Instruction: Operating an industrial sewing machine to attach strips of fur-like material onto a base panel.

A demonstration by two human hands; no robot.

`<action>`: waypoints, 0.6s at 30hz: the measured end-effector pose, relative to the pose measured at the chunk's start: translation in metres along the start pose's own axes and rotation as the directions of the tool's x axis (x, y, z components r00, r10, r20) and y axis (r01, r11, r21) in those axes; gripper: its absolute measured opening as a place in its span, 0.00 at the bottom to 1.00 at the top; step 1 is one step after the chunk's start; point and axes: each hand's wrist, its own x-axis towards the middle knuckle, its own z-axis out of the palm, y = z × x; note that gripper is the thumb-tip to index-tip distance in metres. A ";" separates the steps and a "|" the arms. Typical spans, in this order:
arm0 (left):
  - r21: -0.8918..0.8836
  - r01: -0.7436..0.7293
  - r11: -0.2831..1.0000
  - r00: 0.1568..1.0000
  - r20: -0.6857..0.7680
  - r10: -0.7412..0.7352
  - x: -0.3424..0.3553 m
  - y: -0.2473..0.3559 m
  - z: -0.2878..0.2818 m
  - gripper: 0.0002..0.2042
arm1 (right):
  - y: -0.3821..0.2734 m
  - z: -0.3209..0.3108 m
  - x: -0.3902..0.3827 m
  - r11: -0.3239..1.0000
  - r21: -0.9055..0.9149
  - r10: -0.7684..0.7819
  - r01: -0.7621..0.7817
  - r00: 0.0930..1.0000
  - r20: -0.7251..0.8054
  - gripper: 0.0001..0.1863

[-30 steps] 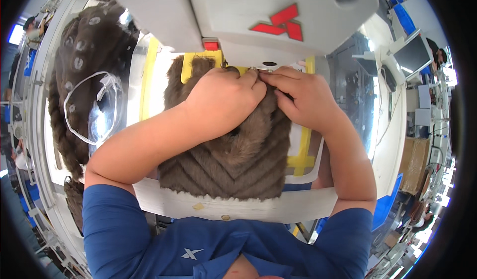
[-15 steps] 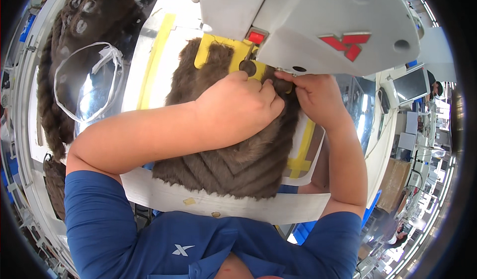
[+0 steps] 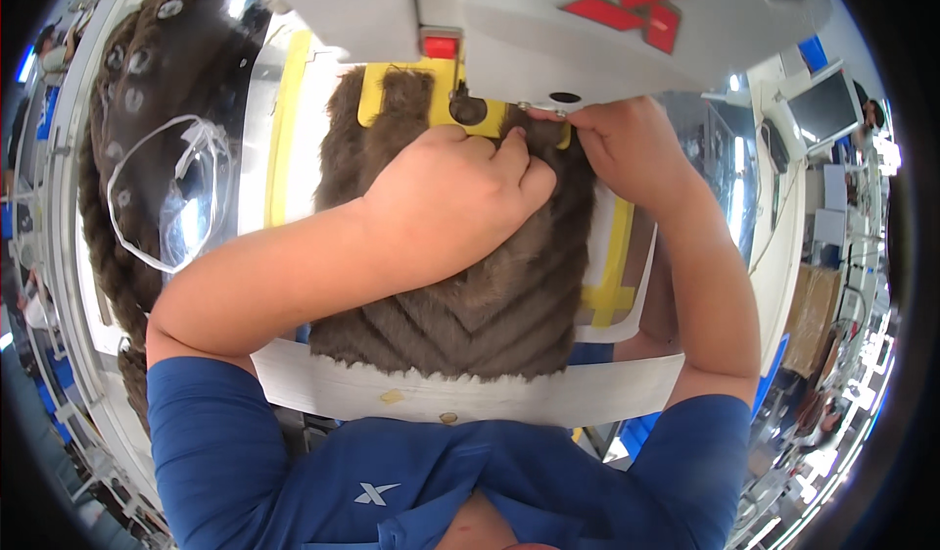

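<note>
A brown fur piece [image 3: 450, 330] with slanting ridges lies flat under the sewing machine's white head [image 3: 607, 65]. Its upper part reaches a yellow plate [image 3: 371, 101] with a round dark opening. My left hand [image 3: 460, 188] rests across the fur, its fingers curled and pinching at the fur just below that plate. To the right of it, my right hand [image 3: 627, 148] has thumb and fingers pressed together at the machine head's lower edge, beside the plate's right corner. What the right fingertips hold is hidden.
A larger dark fur pile [image 3: 117, 158] lies at the far left, beside a white looped strip [image 3: 116, 192]. Yellow tape [image 3: 290, 109] marks the bright work surface. A monitor [image 3: 822, 104] stands at the right, above a cardboard box [image 3: 813, 305].
The view has shifted, so the machine head appears farther left and higher. Both hands keep nearly the same places on the fur and by the plate.
</note>
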 end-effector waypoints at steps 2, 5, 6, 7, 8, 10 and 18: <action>0.019 0.019 1.000 1.000 -0.022 -0.018 0.002 -0.002 0.002 0.12 | 0.006 0.002 0.002 0.996 -0.023 -0.086 0.084 0.995 -0.051 0.17; -0.002 0.018 1.000 0.999 -0.039 -0.018 0.004 -0.005 0.000 0.12 | 0.006 0.000 0.005 0.997 -0.017 -0.074 0.074 0.996 -0.043 0.17; 0.022 0.000 1.000 0.995 -0.100 0.002 0.005 -0.005 0.002 0.09 | 0.007 0.000 0.005 0.998 -0.015 -0.063 0.062 0.997 -0.048 0.17; 0.020 -0.012 1.000 0.995 -0.094 0.013 0.006 -0.006 0.002 0.09 | 0.008 0.001 0.005 0.998 -0.017 -0.069 0.068 0.996 -0.056 0.18; 0.029 0.011 1.000 0.998 -0.065 -0.010 0.007 -0.006 0.002 0.10 | 0.009 0.002 0.006 0.997 -0.019 -0.076 0.075 0.995 -0.063 0.18; 0.058 0.029 0.998 0.999 -0.028 -0.027 0.009 -0.009 0.000 0.12 | 0.010 0.001 0.009 0.999 -0.007 -0.052 0.052 0.997 -0.051 0.18; 0.081 0.022 0.996 1.000 0.009 -0.022 0.012 -0.018 -0.002 0.08 | 0.015 0.004 0.019 0.998 0.046 -0.045 0.049 0.995 -0.086 0.19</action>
